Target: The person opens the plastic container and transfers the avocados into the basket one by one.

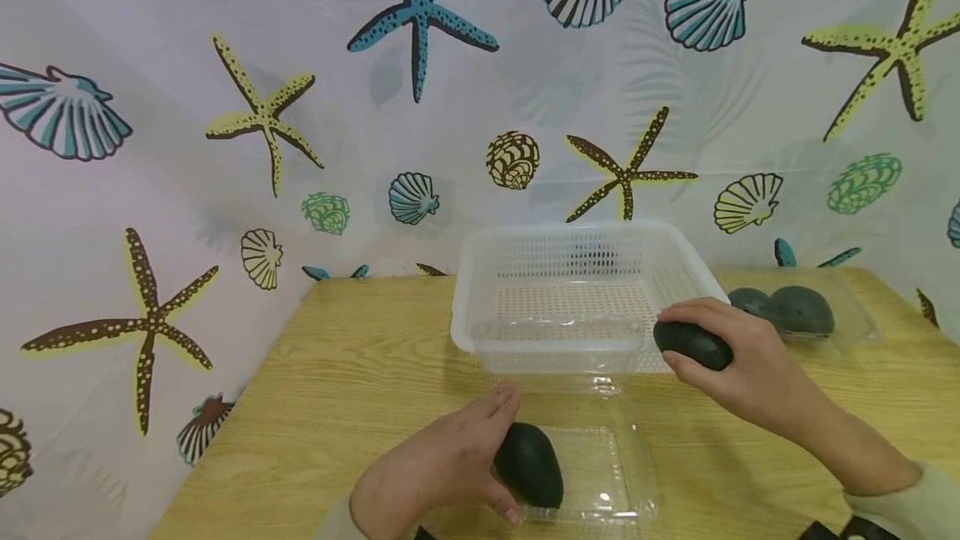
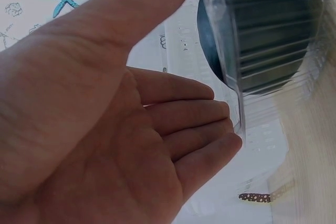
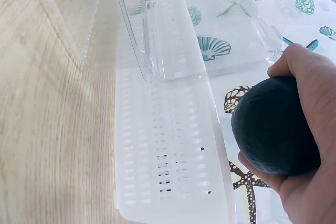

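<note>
My right hand (image 1: 757,365) grips a dark green avocado (image 1: 693,345) above the right front of the white basket, fingers on top and thumb below. In the right wrist view this avocado (image 3: 275,127) shows its rounded side. A second avocado (image 1: 529,465) lies in the left part of a clear plastic clamshell box (image 1: 630,473), whose lid stands raised against the basket. My left hand (image 1: 450,457) is at the box's left side, fingers extended and thumb near its front edge. In the left wrist view, the fingertips (image 2: 223,114) are right at the clear wall.
The white perforated basket (image 1: 465,307) stands behind the clamshell, near the patterned curtain (image 1: 480,107). At the back right another clear box (image 1: 855,315) contains dark avocados (image 1: 801,308). Everything stands on a wood-grain table (image 1: 337,390).
</note>
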Demonstrator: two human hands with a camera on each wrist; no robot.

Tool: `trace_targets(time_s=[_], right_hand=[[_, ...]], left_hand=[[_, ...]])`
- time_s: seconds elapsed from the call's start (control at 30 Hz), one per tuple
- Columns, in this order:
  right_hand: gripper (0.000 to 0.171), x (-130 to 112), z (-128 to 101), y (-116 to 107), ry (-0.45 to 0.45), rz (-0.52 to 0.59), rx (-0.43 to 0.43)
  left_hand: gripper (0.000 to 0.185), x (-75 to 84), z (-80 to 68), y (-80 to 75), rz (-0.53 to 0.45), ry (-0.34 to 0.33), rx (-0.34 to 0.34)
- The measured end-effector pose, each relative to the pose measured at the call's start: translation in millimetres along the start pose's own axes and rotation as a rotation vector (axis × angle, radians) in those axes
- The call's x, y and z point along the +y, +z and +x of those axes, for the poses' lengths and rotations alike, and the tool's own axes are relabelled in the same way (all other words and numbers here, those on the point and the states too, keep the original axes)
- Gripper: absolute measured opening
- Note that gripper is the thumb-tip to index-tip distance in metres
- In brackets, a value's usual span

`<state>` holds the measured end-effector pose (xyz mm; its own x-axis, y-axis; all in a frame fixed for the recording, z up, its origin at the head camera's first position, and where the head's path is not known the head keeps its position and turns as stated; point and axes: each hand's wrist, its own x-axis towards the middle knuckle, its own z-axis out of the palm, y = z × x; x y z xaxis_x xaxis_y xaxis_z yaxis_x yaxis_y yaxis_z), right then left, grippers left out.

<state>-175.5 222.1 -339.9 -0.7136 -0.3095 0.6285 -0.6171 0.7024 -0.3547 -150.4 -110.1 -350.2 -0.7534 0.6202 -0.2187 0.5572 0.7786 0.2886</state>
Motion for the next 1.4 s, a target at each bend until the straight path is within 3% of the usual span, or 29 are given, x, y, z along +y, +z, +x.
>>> trace_targets(time_s=[0.6, 1.4], right_hand=[[0.03, 21, 23, 5, 0.101, -0.032, -0.076], [0.036, 37, 46, 23, 0.215, -0.029, -0.239]], left_hand=[[0.121, 2.3, -1.4, 0.5, -0.003, -0.004, 0.006], [0.122, 0.6, -1.7, 1.4, -0.004, 0.006, 0.006]])
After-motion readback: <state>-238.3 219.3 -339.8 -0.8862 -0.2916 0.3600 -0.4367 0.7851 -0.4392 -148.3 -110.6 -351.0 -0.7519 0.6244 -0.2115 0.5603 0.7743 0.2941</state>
